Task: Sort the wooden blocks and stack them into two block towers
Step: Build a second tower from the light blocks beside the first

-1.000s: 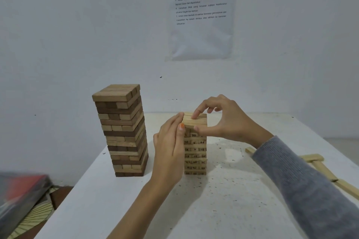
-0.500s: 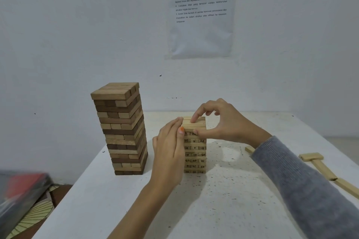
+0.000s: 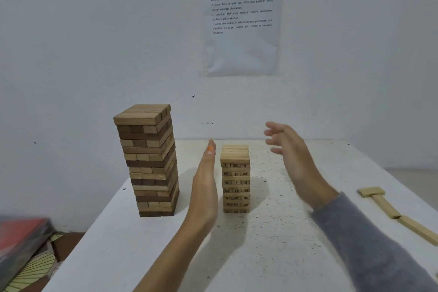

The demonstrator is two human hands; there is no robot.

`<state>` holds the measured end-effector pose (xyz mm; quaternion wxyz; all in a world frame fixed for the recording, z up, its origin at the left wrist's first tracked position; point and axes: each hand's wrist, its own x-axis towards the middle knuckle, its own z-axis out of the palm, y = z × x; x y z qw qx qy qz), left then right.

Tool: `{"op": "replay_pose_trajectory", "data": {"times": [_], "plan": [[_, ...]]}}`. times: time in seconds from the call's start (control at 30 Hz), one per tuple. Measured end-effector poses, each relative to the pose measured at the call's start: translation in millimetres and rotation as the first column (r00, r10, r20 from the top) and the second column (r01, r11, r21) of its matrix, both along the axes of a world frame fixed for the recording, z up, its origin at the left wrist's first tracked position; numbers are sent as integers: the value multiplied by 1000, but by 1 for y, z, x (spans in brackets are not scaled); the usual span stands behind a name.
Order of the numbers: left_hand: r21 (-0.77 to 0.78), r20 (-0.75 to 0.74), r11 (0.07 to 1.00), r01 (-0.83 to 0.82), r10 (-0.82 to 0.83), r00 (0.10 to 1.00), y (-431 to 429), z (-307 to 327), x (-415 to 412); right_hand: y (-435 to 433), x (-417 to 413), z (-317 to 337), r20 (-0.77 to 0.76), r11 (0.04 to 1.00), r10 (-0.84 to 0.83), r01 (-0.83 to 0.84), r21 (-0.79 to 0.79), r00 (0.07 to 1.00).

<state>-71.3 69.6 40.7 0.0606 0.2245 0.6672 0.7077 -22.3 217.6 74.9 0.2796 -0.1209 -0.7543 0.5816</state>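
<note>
Hands flank the numbered tower point(image 3: 235, 179) and neither one touches it. The left hand point(image 3: 205, 187) stands at the tower's 9 o'clock, just beside it. It is flat and edge-on, with fingers straight and pressed together, palm turned to the blocks and an orange nail at the tip. A narrow gap shows between palm and wood. The right hand point(image 3: 294, 156) hangs at the tower's 2 o'clock, farther off, with fingers spread and loosely straight. It holds nothing, its fingertips are blurred, and a grey sleeve point(image 3: 369, 244) covers the forearm.

The numbered tower is of pale wood and stands upright near the middle of the white speckled counter point(image 3: 272, 263), with printed numbers on the block ends facing the camera. At the left hand's 9 o'clock stands the tall tower point(image 3: 149, 161), higher and wider, with mixed light and dark brown blocks in crossed layers. The two towers stand apart.

At the right hand's 4 o'clock, near the counter's edge, lie loose blocks point(image 3: 388, 206). One lies crosswise against the end of a line of others running toward 4 o'clock.

A printed sheet point(image 3: 241, 16) hangs on the wall at 12 o'clock. A blurred red object point(image 3: 21, 234) sits below the counter at 8 o'clock.
</note>
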Motion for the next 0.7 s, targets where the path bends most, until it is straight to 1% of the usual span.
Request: {"op": "replay_pose_trajectory", "data": {"times": [0.1, 0.2, 0.33, 0.43, 0.5, 0.6, 0.7], "plan": [[31, 91, 996, 87, -90, 992, 1, 2, 5, -24, 5, -20, 59, 994, 38, -32, -107, 998], [24, 104, 992, 122, -124, 987, 2, 3, 7, -40, 0, -28, 64, 986, 86, -75, -151, 994], [42, 93, 988, 145, -149, 984, 5, 7, 12, -52, -3, -36, 110, 982, 147, -131, -137, 983], [32, 81, 988, 152, -154, 985, 5, 15, 24, -57, -3, -39, 106, 986, 133, -121, -112, 985], [28, 62, 990, 136, -137, 989, 7, 9, 18, -57, -3, -39, 101, 988, 119, -108, -106, 988], [-26, 60, 994, 106, -104, 993, 7, 0, 8, -55, -2, -41, 99, 990, 117, -108, -92, 988], [-70, 7, 995, 71, -70, 997, 8, -4, 4, -56, -2, -41, 93, 990, 115, -106, -88, 989]]}}
